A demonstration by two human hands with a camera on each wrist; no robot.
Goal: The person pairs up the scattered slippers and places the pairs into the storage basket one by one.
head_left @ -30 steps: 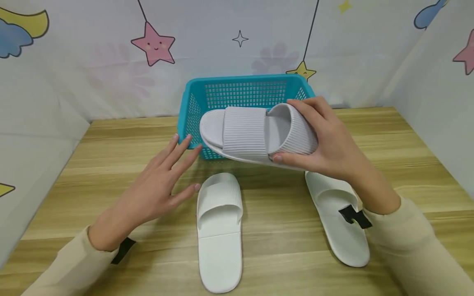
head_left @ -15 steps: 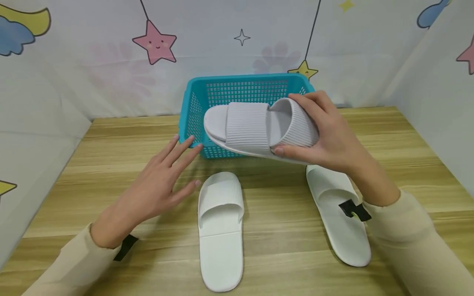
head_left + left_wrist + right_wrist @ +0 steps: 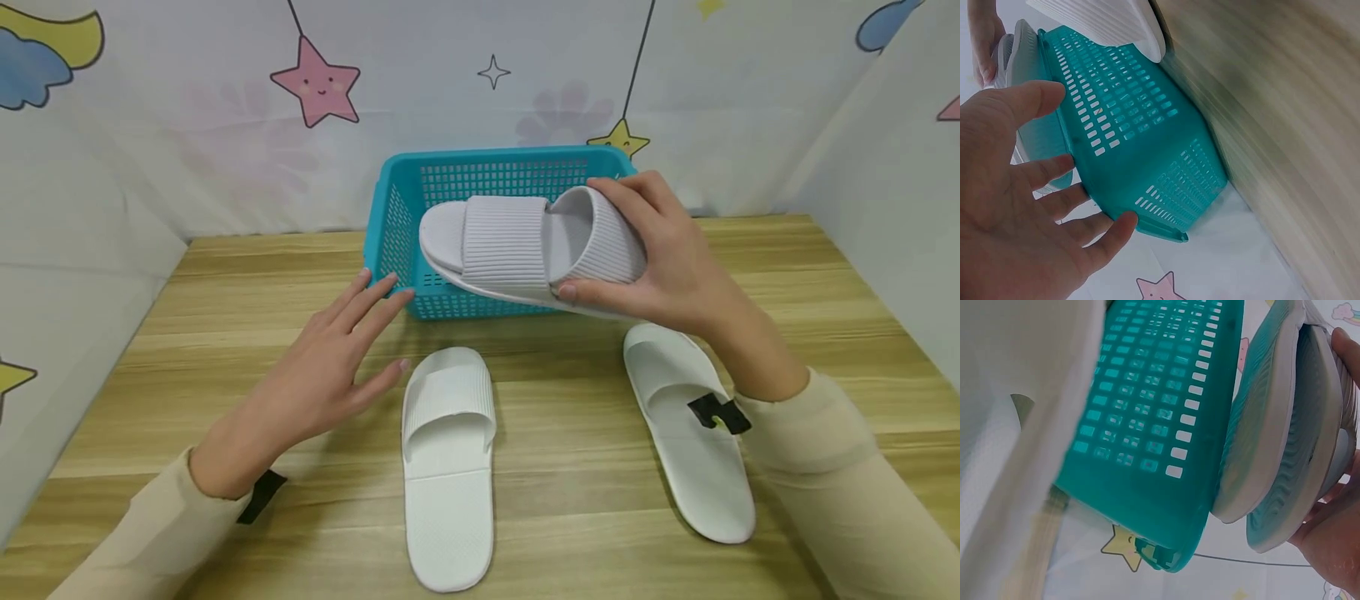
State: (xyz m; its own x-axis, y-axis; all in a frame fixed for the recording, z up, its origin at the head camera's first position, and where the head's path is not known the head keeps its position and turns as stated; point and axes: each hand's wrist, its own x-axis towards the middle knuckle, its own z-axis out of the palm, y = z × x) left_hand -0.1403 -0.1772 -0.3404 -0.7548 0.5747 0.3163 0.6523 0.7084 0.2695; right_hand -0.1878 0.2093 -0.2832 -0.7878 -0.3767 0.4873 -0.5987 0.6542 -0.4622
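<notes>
My right hand point(image 3: 667, 258) grips a pair of pale lilac-grey slide slippers point(image 3: 506, 246) with ribbed straps, tucked into each other, at their right end. They lie crosswise over the front of a teal plastic basket point(image 3: 387, 212); two soles point(image 3: 1307, 456) show in the right wrist view. My left hand point(image 3: 322, 367) holds nothing, its fingers spread right at the basket's front left corner. In the left wrist view those fingertips point(image 3: 1119, 228) are close to the basket rim point(image 3: 1079, 169). The basket's right front part is hidden behind the slippers and right hand.
A white slipper point(image 3: 448, 525) lies on the wooden table point(image 3: 555, 517) in front of the basket. Another white slipper point(image 3: 708, 483) lies to the right, partly under the right forearm. Behind the basket hangs a white cloth point(image 3: 420, 75) printed with stars.
My right hand has moved the paired slippers a little away from me and slightly right, further over the basket. The left hand stays nearly in place at the basket corner.
</notes>
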